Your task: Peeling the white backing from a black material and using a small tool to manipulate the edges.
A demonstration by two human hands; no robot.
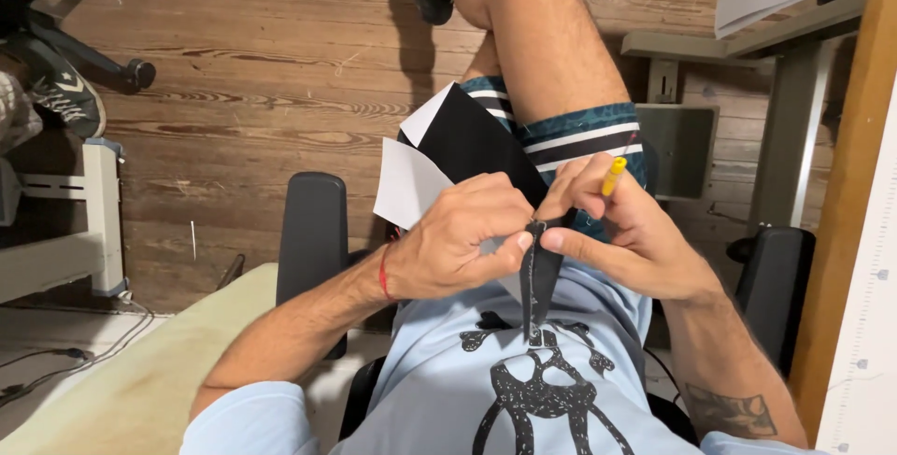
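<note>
I pinch the top end of a narrow black strip between both thumbs and forefingers, over my lap. Its long axis runs from my fingers straight down toward my shirt. My left hand grips it from the left, and my right hand from the right, a yellow pen also tucked in its fingers. The black and white sheets lie just beyond the strip on my thigh.

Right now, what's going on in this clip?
A seated person works over their lap. The left hand and right hand pinch a narrow black strip between fingertips. The right hand also holds a yellow pen. Black and white sheets rest on the thigh, above a wooden floor.
</note>
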